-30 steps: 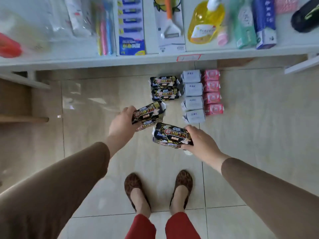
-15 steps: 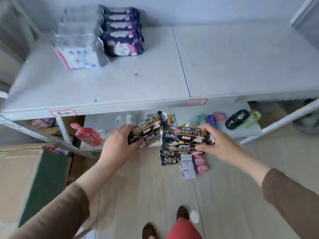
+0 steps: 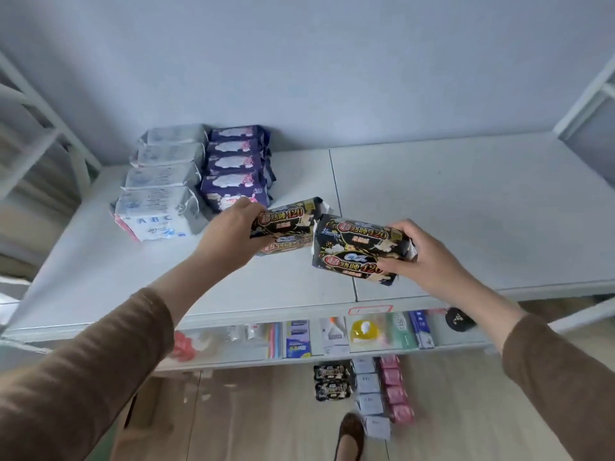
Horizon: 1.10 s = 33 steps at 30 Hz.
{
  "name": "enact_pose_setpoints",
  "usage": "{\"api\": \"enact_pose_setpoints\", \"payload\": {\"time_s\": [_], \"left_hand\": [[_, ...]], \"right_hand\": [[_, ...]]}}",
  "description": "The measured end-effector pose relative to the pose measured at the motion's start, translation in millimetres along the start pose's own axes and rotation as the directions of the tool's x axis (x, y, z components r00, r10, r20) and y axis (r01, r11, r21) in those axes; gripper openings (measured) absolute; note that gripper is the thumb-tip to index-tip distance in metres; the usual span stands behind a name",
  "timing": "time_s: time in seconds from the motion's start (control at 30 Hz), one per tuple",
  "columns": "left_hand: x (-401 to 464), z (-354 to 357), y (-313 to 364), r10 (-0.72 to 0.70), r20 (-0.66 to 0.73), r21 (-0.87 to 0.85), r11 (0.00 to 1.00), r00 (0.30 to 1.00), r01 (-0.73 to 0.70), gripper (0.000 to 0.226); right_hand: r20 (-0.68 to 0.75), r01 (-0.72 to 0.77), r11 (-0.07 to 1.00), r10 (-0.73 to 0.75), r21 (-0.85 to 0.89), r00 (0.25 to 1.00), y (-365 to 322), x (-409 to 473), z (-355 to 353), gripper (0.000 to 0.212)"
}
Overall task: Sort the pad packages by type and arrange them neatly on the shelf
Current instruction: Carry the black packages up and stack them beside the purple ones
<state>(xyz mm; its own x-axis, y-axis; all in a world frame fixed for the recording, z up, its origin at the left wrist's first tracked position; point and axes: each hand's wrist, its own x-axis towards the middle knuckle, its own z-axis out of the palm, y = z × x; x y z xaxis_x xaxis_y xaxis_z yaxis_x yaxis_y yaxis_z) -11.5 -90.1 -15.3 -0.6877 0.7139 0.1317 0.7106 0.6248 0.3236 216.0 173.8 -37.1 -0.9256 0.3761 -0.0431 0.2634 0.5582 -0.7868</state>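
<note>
Two hands are gripping black pad packages above the white shelf (image 3: 466, 207): the left hand (image 3: 229, 232) is clutching a black pair (image 3: 286, 227), the right hand (image 3: 429, 257) is clutching another black pair (image 3: 357, 247). Behind them, white packages (image 3: 159, 191) and purple packages (image 3: 236, 168) are sitting in two adjoining rows. On the floor (image 3: 266, 410), more black packages (image 3: 332, 382), pale packages (image 3: 367, 394) and pink packages (image 3: 396, 390) are lying in rows.

pale blue wall (image 3: 332, 61), white shelving (image 3: 466, 211), beige tiled floor (image 3: 266, 420)

glossy plastic black packages (image 3: 361, 247), matt white shelf (image 3: 466, 207).
</note>
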Motion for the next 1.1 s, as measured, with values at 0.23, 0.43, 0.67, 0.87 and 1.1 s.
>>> {"api": "enact_pose_setpoints", "payload": {"time_s": [0.23,0.43,0.67,0.87,1.1], "left_hand": [[122,11,-5,0.068,-0.029,0.048,0.997,0.997,-0.067,0.039],[229,27,-25,0.126,-0.053,0.154,0.981,0.991,-0.117,0.038],[331,55,-72,0.116,-0.05,0.193,0.976,0.992,-0.104,0.034],[358,70,-99,0.13,-0.057,0.135,0.983,0.99,-0.122,0.045],[366,56,-109,0.135,0.043,0.125,0.982,0.99,-0.14,0.043]], "right_hand": [[0.0,0.003,1.0,-0.003,0.007,1.0,13,87,-23,0.044],[-0.037,-0.02,1.0,0.019,-0.004,0.999,14,146,-14,0.044],[-0.092,-0.036,0.999,0.036,-0.002,0.995,8,212,16,0.046],[-0.122,-0.026,1.0,0.026,-0.004,0.992,9,259,38,0.046],[-0.062,-0.015,0.998,0.012,-0.06,0.998,2,324,52,0.045]]}}
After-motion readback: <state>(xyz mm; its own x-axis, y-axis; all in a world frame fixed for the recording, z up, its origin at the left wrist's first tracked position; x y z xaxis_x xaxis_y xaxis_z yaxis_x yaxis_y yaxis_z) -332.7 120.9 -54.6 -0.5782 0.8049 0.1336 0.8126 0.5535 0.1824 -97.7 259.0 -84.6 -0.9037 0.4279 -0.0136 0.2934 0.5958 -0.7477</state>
